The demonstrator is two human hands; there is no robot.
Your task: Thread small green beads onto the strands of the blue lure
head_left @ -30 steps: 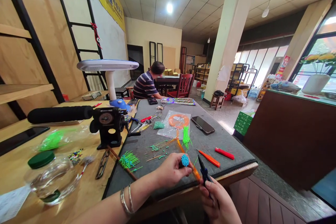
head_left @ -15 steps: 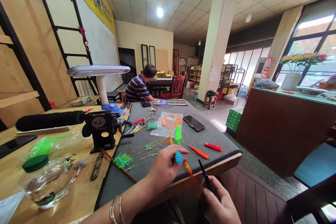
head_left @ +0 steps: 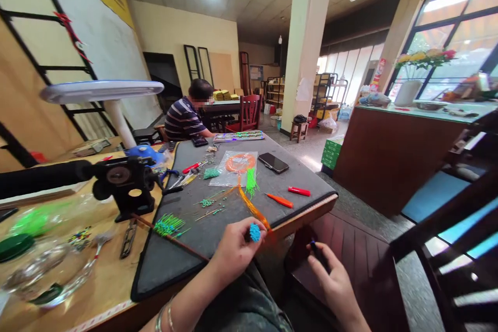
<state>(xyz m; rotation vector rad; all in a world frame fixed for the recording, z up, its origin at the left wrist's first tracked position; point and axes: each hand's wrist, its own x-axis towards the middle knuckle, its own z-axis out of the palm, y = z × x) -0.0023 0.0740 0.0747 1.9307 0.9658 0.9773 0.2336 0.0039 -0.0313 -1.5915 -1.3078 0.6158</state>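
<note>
My left hand is closed around a bundle with a rounded head of small blue beads. It is just off the front edge of the table, above my lap. Lower right, my right hand grips a slim black tool, dark against the chair seat; its kind is unclear. Orange threads run from a clear plastic bag over the table edge, near my left hand. A bunch of bright green strands lies beside the bag.
The grey mat carries an orange pointed tool, a red one, a phone and green-tipped sticks. On the left stand a black clamp-like device and a clear jar. Another person sits beyond.
The view has turned right and down. My left hand with the blue bead bundle has drawn back off the table edge, and my right hand has moved away to the right with the black tool.
</note>
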